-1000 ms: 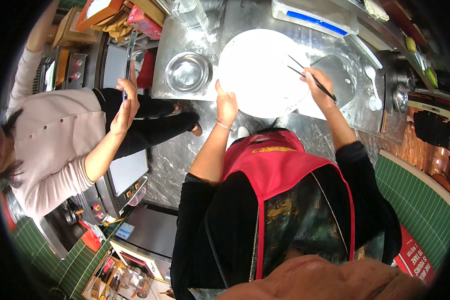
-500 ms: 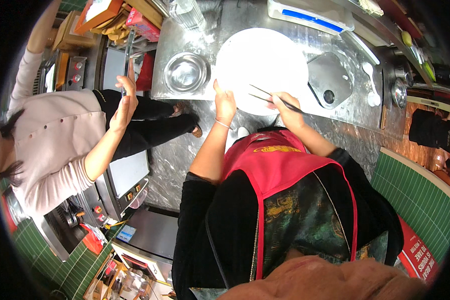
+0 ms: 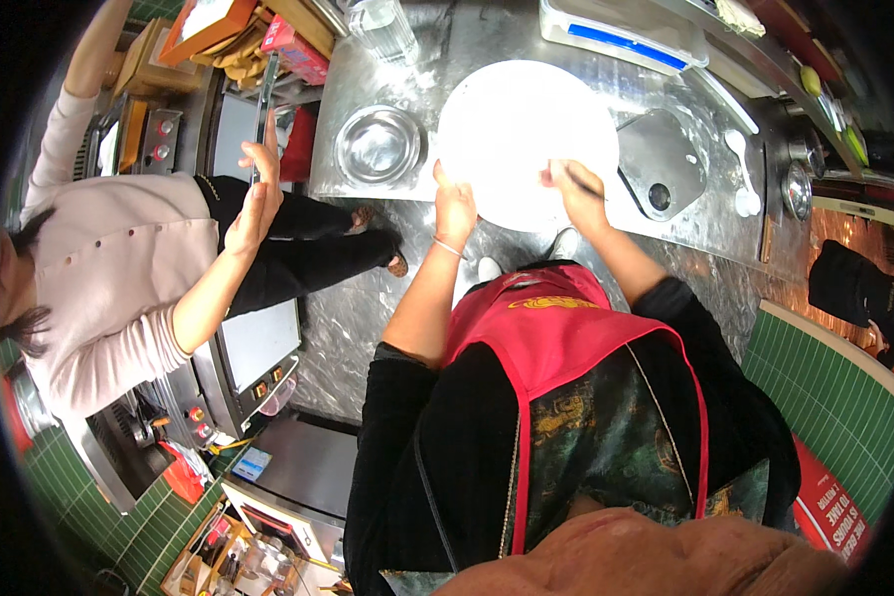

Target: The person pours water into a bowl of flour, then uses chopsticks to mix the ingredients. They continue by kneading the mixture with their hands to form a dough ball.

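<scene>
On the steel bench (image 3: pixel 685 214), centre: one white disc (image 3: pixel 526 134), round and flat, lying near the front edge.

Left hand (image 3: pixel 454 204) — open, fingers resting on the disc's near-left rim. Right hand (image 3: pixel 574 189) — closed around a thin stick (image 3: pixel 598 189) at the disc's near-right rim; whether the stick's tip touches the disc cannot be told.

Beside the disc, left: a steel bowl (image 3: pixel 377 144), apart from it. Right: a grey board (image 3: pixel 661 164) with a round hole, just beside the disc, and a white spoon (image 3: pixel 742 174) farther out. Behind: a clear container (image 3: pixel 382 25) and a white tray (image 3: pixel 621 30) with a blue strip.

Off the bench, left: another person in a pale top, one hand (image 3: pixel 258 194) raised with a phone (image 3: pixel 264 99).

Handling note, as a judgement — the disc looks thin and soft, so the left hand should pin the rim lightly while the stick works from the edge, both kept low to avoid tearing or sliding it toward the bench edge.
</scene>
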The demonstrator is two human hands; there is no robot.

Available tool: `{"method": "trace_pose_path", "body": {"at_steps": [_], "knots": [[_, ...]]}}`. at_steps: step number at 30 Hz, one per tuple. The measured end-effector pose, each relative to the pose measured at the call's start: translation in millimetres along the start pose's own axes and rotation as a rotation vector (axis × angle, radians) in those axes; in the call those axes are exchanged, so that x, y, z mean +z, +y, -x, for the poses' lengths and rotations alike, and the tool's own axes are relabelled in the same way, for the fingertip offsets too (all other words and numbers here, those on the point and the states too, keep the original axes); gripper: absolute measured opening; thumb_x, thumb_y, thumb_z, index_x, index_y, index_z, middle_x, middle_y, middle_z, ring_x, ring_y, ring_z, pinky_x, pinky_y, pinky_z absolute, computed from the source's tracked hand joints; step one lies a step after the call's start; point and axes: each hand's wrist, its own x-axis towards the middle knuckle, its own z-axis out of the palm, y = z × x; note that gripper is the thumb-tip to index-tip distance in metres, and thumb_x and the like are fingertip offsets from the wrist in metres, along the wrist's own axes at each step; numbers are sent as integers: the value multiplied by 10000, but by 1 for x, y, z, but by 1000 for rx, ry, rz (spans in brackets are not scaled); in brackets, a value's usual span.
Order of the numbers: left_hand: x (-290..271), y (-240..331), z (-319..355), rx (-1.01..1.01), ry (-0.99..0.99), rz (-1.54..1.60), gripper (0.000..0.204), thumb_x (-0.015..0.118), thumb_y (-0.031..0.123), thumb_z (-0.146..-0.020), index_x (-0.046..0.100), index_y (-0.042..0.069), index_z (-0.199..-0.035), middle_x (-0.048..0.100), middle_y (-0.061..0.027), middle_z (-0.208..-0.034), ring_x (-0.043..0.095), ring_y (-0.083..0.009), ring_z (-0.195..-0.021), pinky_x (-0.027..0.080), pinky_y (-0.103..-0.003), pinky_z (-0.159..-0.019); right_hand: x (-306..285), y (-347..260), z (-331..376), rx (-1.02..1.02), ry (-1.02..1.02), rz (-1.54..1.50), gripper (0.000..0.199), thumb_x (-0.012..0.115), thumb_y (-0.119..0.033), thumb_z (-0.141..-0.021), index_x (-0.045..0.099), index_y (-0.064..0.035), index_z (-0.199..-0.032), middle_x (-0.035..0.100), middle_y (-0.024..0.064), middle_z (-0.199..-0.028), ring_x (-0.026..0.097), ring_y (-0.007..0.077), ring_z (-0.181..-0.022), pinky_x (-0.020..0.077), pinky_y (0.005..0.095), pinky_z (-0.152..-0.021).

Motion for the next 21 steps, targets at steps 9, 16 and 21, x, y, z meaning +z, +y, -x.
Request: {"method": "trace_pose_path", "body": {"at_steps": [9, 16, 21], "knots": [[1, -3, 1, -136, -42, 92, 558, 411, -5, -909, 186, -91, -1412, 602, -312, -1117, 621, -401, -1040, 472, -416, -915, -89, -17, -7, -102, 101, 257, 229, 556, -122, -974, 618, 72, -1077, 684, 152, -960, 689, 205, -886, 560, 303, -773], [4, 0, 2, -67, 17, 37, 578, 383, -6, -904, 151, -73, -1429, 613, -319, -1082, 632, -421, -1003, 489, -421, -875, 13, 4, 10, 58, 57, -38, 231, 592, -140, -956, 625, 61, -1065, 685, 141, -962, 691, 212, -863, 551, 303, -798], [3, 4, 1, -48, 26, 25, 597, 389, 2, -904, 135, -78, -1438, 626, -306, -1054, 642, -403, -974, 491, -417, -866, -67, -36, 55, 41, -43, 328, 199, 533, -103, -979, 621, 44, -1079, 680, 118, -971, 678, 183, -890, 550, 304, -817]]}}
